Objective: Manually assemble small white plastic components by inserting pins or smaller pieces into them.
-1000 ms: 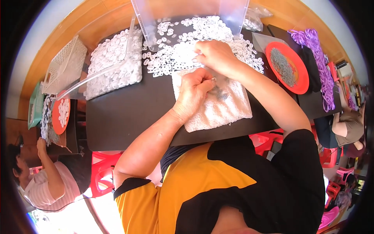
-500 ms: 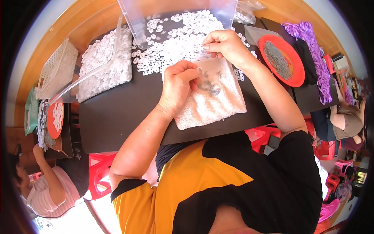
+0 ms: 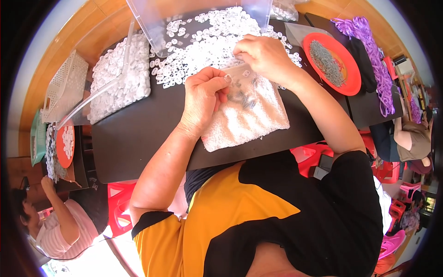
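My left hand (image 3: 203,94) pinches a small white plastic piece (image 3: 227,78) between thumb and fingertips, above the left edge of a pale towel (image 3: 244,124). On this towel lies a little heap of small grey metal pieces (image 3: 243,98). My right hand (image 3: 264,56) is bent, palm down, with its fingers drawn together at the near side of a spread pile of small white plastic pieces (image 3: 194,57). What its fingertips hold, if anything, cannot be made out. One loose white piece lies near the towel's far edge, below the right hand.
A clear plastic bin (image 3: 154,27) stands over the far pile. To the left is a clear tub heaped with white pieces (image 3: 117,83). An orange-red plate (image 3: 353,76) of grey metal bits and purple ribbons (image 3: 376,69) lie at the right. Another person (image 3: 64,221) sits at the left.
My right hand has turned, its fingers curling down toward the white pieces. My left hand keeps its pinch on the white piece. The whole view has shifted slightly.
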A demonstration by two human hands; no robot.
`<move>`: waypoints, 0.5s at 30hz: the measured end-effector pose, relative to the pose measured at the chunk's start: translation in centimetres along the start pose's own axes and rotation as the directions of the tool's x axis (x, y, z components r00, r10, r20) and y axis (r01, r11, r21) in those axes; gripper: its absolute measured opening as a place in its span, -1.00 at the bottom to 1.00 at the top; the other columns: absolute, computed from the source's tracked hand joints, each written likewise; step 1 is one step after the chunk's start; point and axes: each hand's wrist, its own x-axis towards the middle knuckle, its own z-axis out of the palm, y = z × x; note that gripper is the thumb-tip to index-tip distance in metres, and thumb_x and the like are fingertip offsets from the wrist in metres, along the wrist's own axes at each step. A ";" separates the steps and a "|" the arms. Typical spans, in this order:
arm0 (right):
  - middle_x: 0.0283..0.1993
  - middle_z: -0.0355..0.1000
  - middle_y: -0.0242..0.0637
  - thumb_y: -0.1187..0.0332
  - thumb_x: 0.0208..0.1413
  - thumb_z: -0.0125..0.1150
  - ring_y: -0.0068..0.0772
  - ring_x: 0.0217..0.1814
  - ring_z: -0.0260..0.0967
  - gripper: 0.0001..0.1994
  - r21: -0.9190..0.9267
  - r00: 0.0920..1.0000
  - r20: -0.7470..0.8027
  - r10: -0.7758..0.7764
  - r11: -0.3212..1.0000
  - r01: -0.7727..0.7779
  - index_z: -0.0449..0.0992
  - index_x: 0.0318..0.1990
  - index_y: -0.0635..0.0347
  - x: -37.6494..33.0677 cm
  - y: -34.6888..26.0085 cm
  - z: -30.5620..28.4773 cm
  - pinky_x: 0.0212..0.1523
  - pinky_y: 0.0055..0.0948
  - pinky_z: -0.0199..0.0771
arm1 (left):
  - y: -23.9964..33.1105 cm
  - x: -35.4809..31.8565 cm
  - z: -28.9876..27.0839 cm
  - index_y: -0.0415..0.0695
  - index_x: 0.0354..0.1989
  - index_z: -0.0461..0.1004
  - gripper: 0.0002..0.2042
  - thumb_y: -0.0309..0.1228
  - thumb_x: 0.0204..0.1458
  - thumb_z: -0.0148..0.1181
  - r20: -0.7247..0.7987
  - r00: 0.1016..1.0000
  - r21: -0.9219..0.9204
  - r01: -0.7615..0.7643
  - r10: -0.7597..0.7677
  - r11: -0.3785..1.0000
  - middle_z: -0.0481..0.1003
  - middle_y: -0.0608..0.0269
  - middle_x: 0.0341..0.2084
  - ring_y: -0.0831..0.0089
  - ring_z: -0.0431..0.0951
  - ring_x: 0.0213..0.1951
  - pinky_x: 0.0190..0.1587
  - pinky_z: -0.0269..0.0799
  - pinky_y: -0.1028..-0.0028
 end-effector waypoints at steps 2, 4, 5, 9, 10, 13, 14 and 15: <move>-0.29 0.49 -0.31 0.38 0.05 0.17 -0.12 -0.29 0.48 -0.90 -0.061 0.999 0.053 0.008 0.998 -0.005 0.56 -0.29 0.09 0.6 -0.7 0.9 -0.29 -0.20 0.44 | 0.0 0.0 -0.1 -0.26 -0.42 0.49 -0.92 -0.49 0.01 0.17 0.003 1.000 -0.005 0.001 -0.001 1.000 0.43 0.31 -0.64 0.64 0.34 -0.66 -0.69 0.11 0.63; -0.30 0.49 -0.33 0.34 0.04 0.21 -0.14 -0.29 0.49 -0.91 -0.178 0.989 0.144 0.030 0.984 -0.004 0.56 -0.30 0.05 0.8 -1.0 1.9 -0.31 -0.19 0.46 | -0.2 0.0 -0.2 -0.26 -0.40 0.49 -0.92 -0.49 0.02 0.17 0.011 1.000 0.002 -0.012 0.012 1.000 0.43 0.30 -0.64 0.63 0.35 -0.67 -0.70 0.11 0.64; -0.30 0.49 -0.33 0.34 0.04 0.21 -0.14 -0.29 0.49 -0.91 -0.176 0.989 0.148 0.027 0.984 -0.001 0.56 -0.30 0.05 0.7 -0.9 2.3 -0.31 -0.19 0.46 | -0.3 0.1 -0.2 -0.25 -0.39 0.49 -0.91 -0.48 0.03 0.17 0.024 0.999 0.010 -0.025 0.024 1.000 0.44 0.29 -0.64 0.62 0.36 -0.68 -0.71 0.11 0.65; -0.29 0.47 -0.31 0.35 0.02 0.20 -0.15 -0.29 0.49 -0.90 -0.035 0.999 0.051 -0.011 0.999 0.013 0.56 -0.30 0.07 0.4 -0.3 1.8 -0.31 -0.18 0.45 | -0.2 0.1 -0.2 -0.25 -0.39 0.49 -0.91 -0.48 0.03 0.17 0.016 1.000 0.019 -0.006 0.005 1.000 0.44 0.29 -0.64 0.62 0.36 -0.68 -0.71 0.11 0.65; -0.28 0.47 -0.28 0.33 0.00 0.19 -0.15 -0.27 0.49 -0.88 0.044 1.000 -0.002 -0.012 0.999 0.012 0.57 -0.31 0.08 0.4 -0.2 1.2 -0.30 -0.16 0.45 | -0.1 0.0 -0.2 -0.26 -0.41 0.49 -0.92 -0.49 0.01 0.18 0.010 1.000 0.019 0.000 0.000 1.000 0.43 0.30 -0.65 0.63 0.35 -0.67 -0.71 0.11 0.64; -0.29 0.45 -0.29 0.43 -0.01 0.17 -0.16 -0.28 0.47 -0.87 -0.007 1.000 0.015 -0.014 1.000 0.014 0.58 -0.28 0.09 -1.0 0.3 -0.4 -0.29 -0.21 0.43 | -0.2 0.1 -0.1 -0.26 -0.43 0.49 -0.92 -0.49 0.00 0.18 0.007 1.000 0.020 -0.002 0.002 1.000 0.43 0.30 -0.65 0.63 0.34 -0.66 -0.70 0.12 0.62; -0.30 0.43 -0.30 0.49 -0.01 0.16 -0.15 -0.28 0.45 -0.85 -0.036 0.999 0.022 -0.035 0.999 0.036 0.57 -0.26 0.11 -1.5 0.6 -0.7 -0.30 -0.25 0.41 | -0.2 0.1 -0.1 -0.26 -0.43 0.49 -0.91 -0.49 0.00 0.18 0.008 1.000 0.025 -0.011 0.011 1.000 0.43 0.30 -0.65 0.63 0.34 -0.67 -0.70 0.12 0.63; -0.29 0.42 -0.30 0.53 -0.03 0.14 -0.15 -0.24 0.44 -0.81 -0.142 0.996 0.078 -0.041 0.989 0.051 0.56 -0.23 0.13 -2.1 0.9 -0.8 -0.29 -0.23 0.42 | -0.2 0.1 -0.2 -0.26 -0.43 0.49 -0.91 -0.49 0.00 0.18 0.013 1.000 0.022 -0.010 0.010 1.000 0.43 0.30 -0.65 0.63 0.34 -0.67 -0.70 0.12 0.63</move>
